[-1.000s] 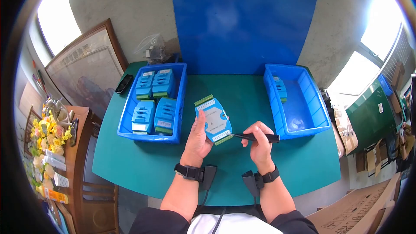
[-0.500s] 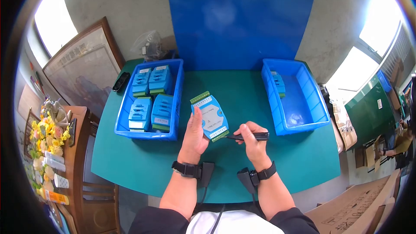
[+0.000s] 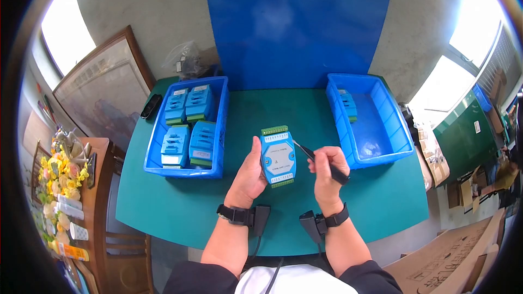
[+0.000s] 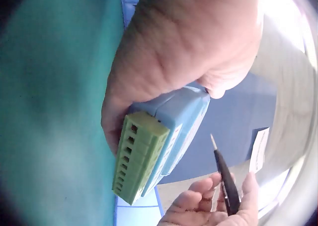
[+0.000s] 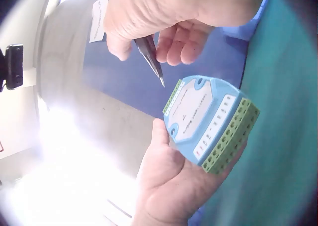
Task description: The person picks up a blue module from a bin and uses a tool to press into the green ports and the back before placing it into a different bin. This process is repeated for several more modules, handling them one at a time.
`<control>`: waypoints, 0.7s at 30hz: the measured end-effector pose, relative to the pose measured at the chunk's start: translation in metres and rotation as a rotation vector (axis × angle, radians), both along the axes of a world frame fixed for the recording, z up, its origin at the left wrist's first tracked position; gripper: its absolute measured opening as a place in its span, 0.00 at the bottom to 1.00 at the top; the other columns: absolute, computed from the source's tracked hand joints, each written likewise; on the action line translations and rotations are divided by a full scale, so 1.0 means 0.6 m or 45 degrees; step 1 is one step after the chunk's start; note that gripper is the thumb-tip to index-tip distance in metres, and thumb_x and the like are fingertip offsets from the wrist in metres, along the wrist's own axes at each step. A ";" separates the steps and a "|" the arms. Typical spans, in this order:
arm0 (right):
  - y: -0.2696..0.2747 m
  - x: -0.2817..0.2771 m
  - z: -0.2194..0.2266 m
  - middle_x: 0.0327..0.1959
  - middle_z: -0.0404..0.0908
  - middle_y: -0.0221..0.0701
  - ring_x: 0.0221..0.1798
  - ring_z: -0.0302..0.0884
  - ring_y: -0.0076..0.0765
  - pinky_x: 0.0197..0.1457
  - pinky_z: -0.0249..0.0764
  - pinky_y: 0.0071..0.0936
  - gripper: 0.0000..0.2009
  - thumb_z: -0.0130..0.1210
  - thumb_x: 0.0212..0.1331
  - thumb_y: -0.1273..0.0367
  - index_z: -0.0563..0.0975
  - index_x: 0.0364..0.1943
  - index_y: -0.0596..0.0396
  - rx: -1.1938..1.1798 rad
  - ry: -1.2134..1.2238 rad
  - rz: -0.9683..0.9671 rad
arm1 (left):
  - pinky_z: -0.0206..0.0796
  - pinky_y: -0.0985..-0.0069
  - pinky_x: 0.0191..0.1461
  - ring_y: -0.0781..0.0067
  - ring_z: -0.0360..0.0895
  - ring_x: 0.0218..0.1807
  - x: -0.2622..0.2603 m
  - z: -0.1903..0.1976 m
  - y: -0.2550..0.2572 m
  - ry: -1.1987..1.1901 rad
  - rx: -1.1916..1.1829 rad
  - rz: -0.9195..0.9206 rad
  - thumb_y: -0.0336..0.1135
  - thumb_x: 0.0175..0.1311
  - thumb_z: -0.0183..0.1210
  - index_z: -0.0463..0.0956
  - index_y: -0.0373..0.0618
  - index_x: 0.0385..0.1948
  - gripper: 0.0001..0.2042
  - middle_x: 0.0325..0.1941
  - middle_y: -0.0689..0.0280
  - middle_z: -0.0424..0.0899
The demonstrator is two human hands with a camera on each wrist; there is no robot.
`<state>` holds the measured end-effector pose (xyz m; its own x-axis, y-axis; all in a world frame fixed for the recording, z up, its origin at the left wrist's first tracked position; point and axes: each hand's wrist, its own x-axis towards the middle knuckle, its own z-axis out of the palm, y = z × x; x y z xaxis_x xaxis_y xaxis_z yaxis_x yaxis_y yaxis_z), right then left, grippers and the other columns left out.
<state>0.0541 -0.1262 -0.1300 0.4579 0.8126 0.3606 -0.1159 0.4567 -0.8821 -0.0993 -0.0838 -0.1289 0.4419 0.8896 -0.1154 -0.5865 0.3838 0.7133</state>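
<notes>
My left hand (image 3: 249, 178) holds a blue electronics module (image 3: 278, 158) over the table, with the thumb along its left edge. The module has a grey label face and a green terminal block (image 5: 231, 136) at each end. Pinched in my right hand (image 3: 329, 177) is a slim black tool (image 4: 226, 179) with a thin, pointed, pale tip. In the head view the tip overlaps the module's upper right corner. Both wrist views show a gap between the tip and the module.
At the left, a blue bin (image 3: 185, 172) contains several similar blue modules. Another blue bin (image 3: 376, 160) at the right has one module (image 3: 347, 106) against its left wall. A small black object (image 3: 151, 106) lies beside the left bin on the green table (image 3: 272, 223).
The module has turned in my left hand and now stands straighter. My right hand has moved the tool's tip from the lower terminal block up to the module's upper right corner.
</notes>
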 end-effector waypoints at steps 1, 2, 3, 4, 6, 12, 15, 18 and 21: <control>-0.002 -0.001 -0.003 0.29 0.76 0.28 0.30 0.72 0.17 0.32 0.69 0.15 0.04 0.56 0.56 0.78 0.74 0.34 0.59 0.024 -0.042 0.088 | 0.70 0.67 0.56 0.68 0.75 0.55 0.001 -0.002 0.000 0.018 -0.004 -0.025 0.60 0.70 0.36 0.67 0.43 0.58 0.30 0.54 0.61 0.76; 0.000 -0.004 -0.002 0.33 0.76 0.30 0.32 0.73 0.18 0.34 0.70 0.16 0.06 0.57 0.54 0.80 0.74 0.35 0.60 0.113 -0.118 0.143 | 0.70 0.68 0.56 0.68 0.75 0.55 0.002 -0.006 0.000 0.036 -0.007 -0.049 0.59 0.71 0.36 0.67 0.43 0.58 0.29 0.54 0.61 0.76; 0.001 -0.007 0.000 0.37 0.76 0.32 0.35 0.74 0.20 0.36 0.72 0.17 0.07 0.57 0.53 0.81 0.75 0.36 0.61 0.202 -0.194 0.199 | 0.70 0.68 0.56 0.69 0.75 0.54 0.002 -0.009 0.000 0.054 -0.010 -0.072 0.58 0.71 0.36 0.67 0.43 0.57 0.28 0.54 0.61 0.76; 0.000 -0.009 0.000 0.42 0.75 0.35 0.41 0.75 0.24 0.42 0.74 0.19 0.09 0.59 0.51 0.81 0.76 0.37 0.62 0.200 -0.222 0.247 | 0.69 0.69 0.57 0.68 0.75 0.56 0.003 -0.012 0.000 0.114 0.022 -0.075 0.59 0.71 0.34 0.67 0.42 0.58 0.30 0.55 0.63 0.77; -0.001 -0.014 -0.005 0.41 0.76 0.36 0.42 0.76 0.25 0.44 0.74 0.20 0.09 0.59 0.51 0.82 0.76 0.36 0.62 0.140 -0.197 0.250 | 0.68 0.69 0.57 0.69 0.75 0.55 0.005 -0.016 0.000 0.131 0.063 -0.101 0.59 0.71 0.34 0.67 0.42 0.58 0.30 0.55 0.62 0.76; 0.002 -0.015 -0.001 0.42 0.76 0.36 0.43 0.77 0.26 0.45 0.75 0.20 0.08 0.61 0.50 0.81 0.78 0.35 0.61 0.130 -0.115 0.171 | 0.71 0.71 0.54 0.72 0.76 0.51 0.010 -0.006 -0.006 0.070 0.044 -0.122 0.51 0.74 0.37 0.68 0.41 0.54 0.23 0.51 0.63 0.77; 0.002 -0.015 0.000 0.42 0.77 0.36 0.42 0.77 0.25 0.44 0.75 0.20 0.08 0.61 0.50 0.81 0.78 0.35 0.61 0.141 -0.155 0.150 | 0.71 0.71 0.54 0.72 0.76 0.51 0.010 -0.014 -0.007 0.083 0.067 -0.127 0.51 0.73 0.39 0.68 0.41 0.55 0.23 0.51 0.63 0.77; 0.007 -0.008 -0.005 0.42 0.77 0.36 0.42 0.77 0.24 0.43 0.75 0.19 0.07 0.61 0.50 0.81 0.78 0.34 0.61 0.161 -0.219 0.075 | 0.71 0.70 0.54 0.71 0.77 0.51 0.010 -0.009 -0.007 0.060 0.057 -0.114 0.52 0.72 0.40 0.68 0.41 0.55 0.23 0.51 0.62 0.77; 0.015 0.002 -0.007 0.40 0.78 0.36 0.38 0.77 0.24 0.39 0.75 0.18 0.06 0.59 0.52 0.81 0.77 0.34 0.61 0.149 -0.080 0.001 | 0.71 0.69 0.55 0.70 0.77 0.52 0.002 -0.007 -0.006 -0.008 0.041 -0.080 0.53 0.71 0.42 0.68 0.41 0.56 0.24 0.52 0.62 0.77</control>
